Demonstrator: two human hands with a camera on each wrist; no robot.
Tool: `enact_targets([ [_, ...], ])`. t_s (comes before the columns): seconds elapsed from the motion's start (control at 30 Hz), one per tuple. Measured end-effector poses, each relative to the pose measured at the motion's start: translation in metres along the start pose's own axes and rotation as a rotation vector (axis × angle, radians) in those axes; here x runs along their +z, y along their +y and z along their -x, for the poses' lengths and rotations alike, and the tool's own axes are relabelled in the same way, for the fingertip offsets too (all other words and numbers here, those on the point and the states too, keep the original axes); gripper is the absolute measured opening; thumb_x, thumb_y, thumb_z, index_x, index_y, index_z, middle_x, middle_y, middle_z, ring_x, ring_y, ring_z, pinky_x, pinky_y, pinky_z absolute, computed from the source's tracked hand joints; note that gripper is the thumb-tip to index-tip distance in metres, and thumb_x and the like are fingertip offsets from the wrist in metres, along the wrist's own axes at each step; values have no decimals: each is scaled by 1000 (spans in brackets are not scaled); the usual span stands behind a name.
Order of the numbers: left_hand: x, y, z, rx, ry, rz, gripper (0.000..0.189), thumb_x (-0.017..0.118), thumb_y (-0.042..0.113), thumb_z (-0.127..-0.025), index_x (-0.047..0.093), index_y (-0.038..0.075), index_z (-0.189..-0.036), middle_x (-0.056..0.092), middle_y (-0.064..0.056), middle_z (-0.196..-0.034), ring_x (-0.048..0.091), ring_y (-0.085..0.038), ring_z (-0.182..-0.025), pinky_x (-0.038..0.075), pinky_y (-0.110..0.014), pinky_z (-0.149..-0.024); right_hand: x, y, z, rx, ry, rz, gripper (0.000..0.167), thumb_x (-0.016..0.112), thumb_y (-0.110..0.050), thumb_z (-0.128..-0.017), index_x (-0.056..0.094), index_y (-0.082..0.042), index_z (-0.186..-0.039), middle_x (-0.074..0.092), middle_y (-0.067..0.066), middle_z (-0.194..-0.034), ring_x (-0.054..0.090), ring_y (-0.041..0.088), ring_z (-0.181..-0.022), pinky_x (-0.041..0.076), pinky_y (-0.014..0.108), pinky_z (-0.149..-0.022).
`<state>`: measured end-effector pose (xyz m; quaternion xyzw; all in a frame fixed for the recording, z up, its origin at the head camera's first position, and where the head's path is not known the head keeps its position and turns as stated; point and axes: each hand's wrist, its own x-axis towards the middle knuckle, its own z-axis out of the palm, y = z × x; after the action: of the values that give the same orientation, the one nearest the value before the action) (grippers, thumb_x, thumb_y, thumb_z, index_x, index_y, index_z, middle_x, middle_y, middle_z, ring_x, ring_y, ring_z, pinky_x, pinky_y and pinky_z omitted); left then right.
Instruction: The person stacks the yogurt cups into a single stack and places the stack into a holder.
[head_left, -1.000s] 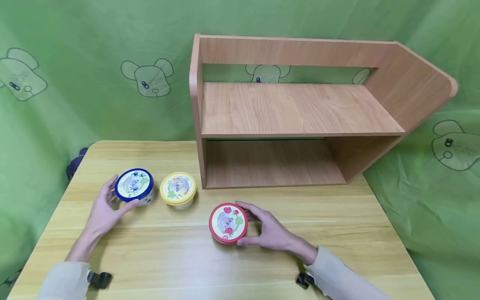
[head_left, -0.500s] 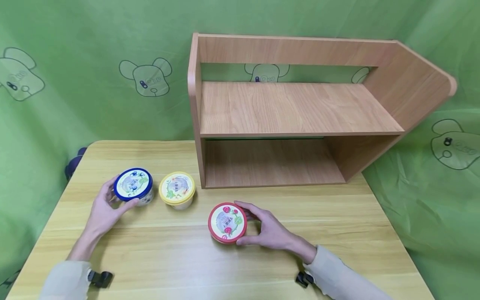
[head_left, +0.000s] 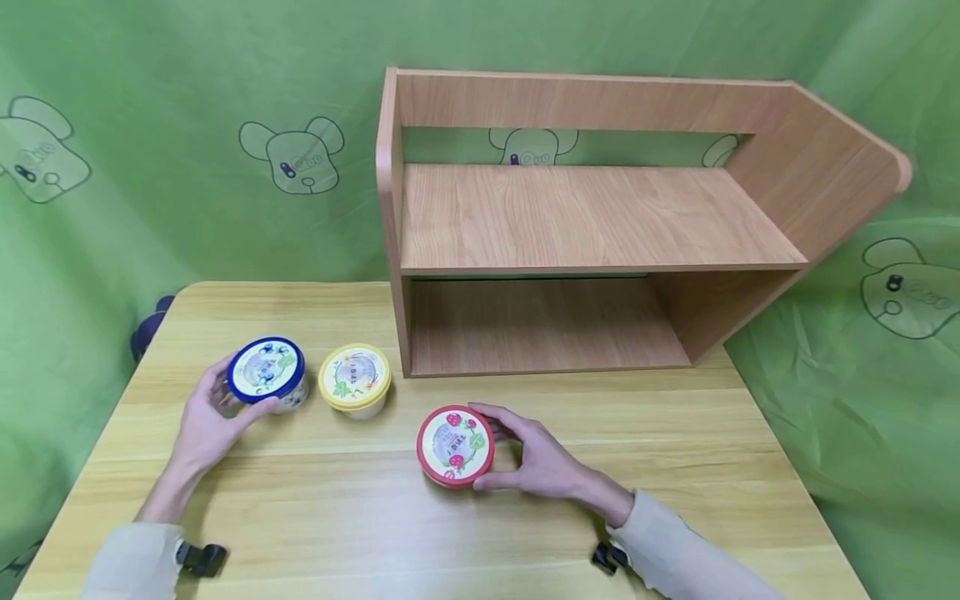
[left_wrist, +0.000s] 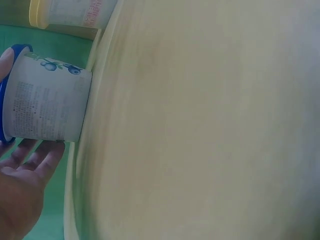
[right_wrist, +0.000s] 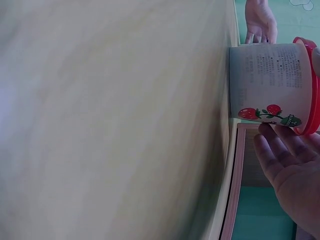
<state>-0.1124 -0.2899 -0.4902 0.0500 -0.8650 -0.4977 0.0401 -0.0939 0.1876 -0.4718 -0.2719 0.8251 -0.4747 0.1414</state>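
On the left of the wooden table, my left hand [head_left: 208,421] holds a blue-lidded tub [head_left: 267,372], thumb at its near side and fingers round its left. The left wrist view shows blueberries printed on its white wall [left_wrist: 47,97]. Just right of it stands a yellow-lidded tub [head_left: 355,379], upright and untouched. Nearer the middle, my right hand [head_left: 536,460] grips a red-lidded tub [head_left: 455,446] from its right side, thumb in front and fingers behind. Strawberries decorate this tub's wall [right_wrist: 270,82] in the right wrist view. All three lids face up.
A two-level wooden shelf [head_left: 600,217] stands at the back right of the table [head_left: 337,533], its open front facing me. Green cloth [head_left: 187,167] with mouse-head drawings hangs behind and beside the table. A dark purple object [head_left: 150,327] shows past the table's left edge.
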Motion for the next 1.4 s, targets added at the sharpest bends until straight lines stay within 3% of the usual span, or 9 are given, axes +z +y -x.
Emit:
enact_targets([
  [0.2,-2,4,1,-29,5,9,98,85,25,-91,25,6,-166,43,-27,-163,51,-26,-139,41,5,-94,0,0,0,-9,-4,0,95,95,-32,-79,45,-18,-158,63,2,-149,65,12,-125,55,31,-114],
  [0.27,-3,5,2,-29,9,11,97,85,25,-91,25,7,-166,42,-27,-163,50,-30,-141,40,5,-94,-1,0,0,-13,-5,-1,94,95,-32,-79,45,-17,-158,63,2,-149,65,12,-124,55,31,-114],
  [0.47,-7,8,5,-16,24,17,96,85,24,-91,26,6,-165,43,-28,-162,48,4,-127,40,6,-94,0,2,-1,-25,-4,-4,94,95,-33,-79,46,-17,-158,64,2,-148,65,12,-124,55,31,-113],
  [0.57,-9,9,6,-6,26,31,96,85,22,-91,26,5,-165,43,-30,-161,44,13,-121,40,6,-94,0,3,-1,-31,-2,-1,94,95,-32,-79,46,-18,-158,63,1,-149,65,12,-125,55,31,-113],
  [0.9,-11,19,11,53,48,68,93,85,10,-88,29,1,-162,45,-34,-157,46,19,-115,43,4,-95,1,5,0,-39,2,3,94,95,-32,-79,46,-17,-158,62,4,-151,65,11,-125,55,30,-114],
  [1.2,-11,31,17,114,62,81,92,86,3,-85,33,1,-160,55,-17,-153,51,16,-117,45,2,-96,0,6,1,-16,-4,-5,96,95,-32,-79,44,-18,-159,61,1,-152,65,12,-126,54,32,-115],
  [1.4,-13,42,22,149,54,71,92,86,3,-85,34,2,-161,55,-14,-154,51,17,-120,45,2,-96,0,6,1,-14,0,0,95,94,-33,-79,45,-19,-159,61,0,-151,65,12,-126,55,32,-115],
])
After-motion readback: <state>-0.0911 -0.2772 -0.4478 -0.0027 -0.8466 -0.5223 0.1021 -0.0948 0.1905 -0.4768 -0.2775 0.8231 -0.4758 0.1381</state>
